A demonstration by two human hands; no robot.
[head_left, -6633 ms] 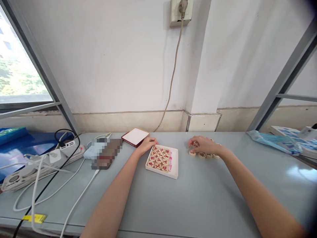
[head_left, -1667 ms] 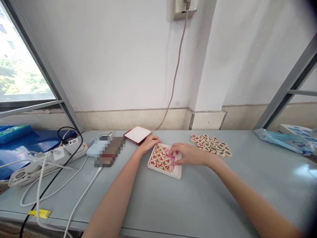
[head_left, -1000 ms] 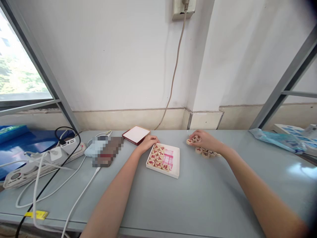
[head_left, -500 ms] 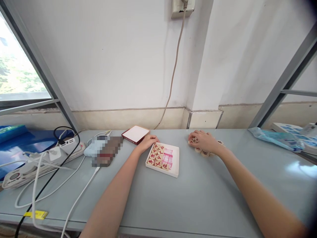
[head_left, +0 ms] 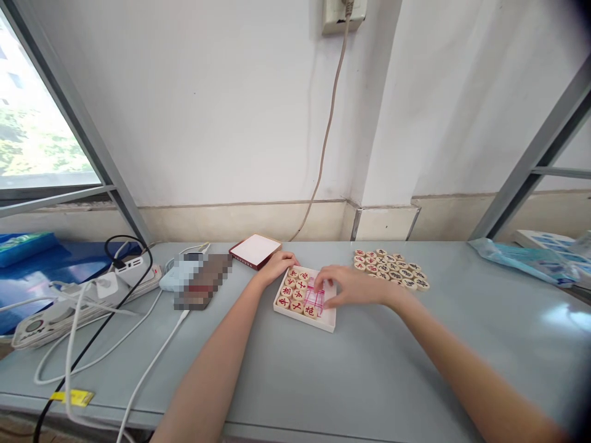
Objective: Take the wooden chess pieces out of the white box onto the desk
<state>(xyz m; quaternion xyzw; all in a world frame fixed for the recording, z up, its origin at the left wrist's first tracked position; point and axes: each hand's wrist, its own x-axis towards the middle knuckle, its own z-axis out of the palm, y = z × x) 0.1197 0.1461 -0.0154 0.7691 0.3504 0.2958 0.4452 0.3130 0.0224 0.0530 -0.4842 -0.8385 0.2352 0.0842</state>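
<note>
A shallow white box (head_left: pixel 327 323) rests on the grey table, its left part filled with rows of round Chinese chess pieces (head_left: pixel 297 294) marked in red. Pink lines are drawn on its bare floor. My left hand (head_left: pixel 277 266) grips the box's far left corner, fingers bent over the edge. Over the right part of the box, my right hand (head_left: pixel 348 285) is bent downward with thumb and fingers curled toward each other; whatever is between the fingertips is hidden. More chess pieces (head_left: pixel 390 267), red and black, lie flat in a close group beyond my right wrist.
A dark red box lid (head_left: pixel 255 251) with a white inside lies behind my left hand. Left of it are a phone (head_left: pixel 210 283), a power strip (head_left: pixel 92 301) and white cables. A blue plastic bag (head_left: pixel 521 261) lies at the right, and the wall borders the table's back.
My right hand has moved left from the group of loose pieces to above the white box, uncovering that group. My left hand stays at the box corner.
</note>
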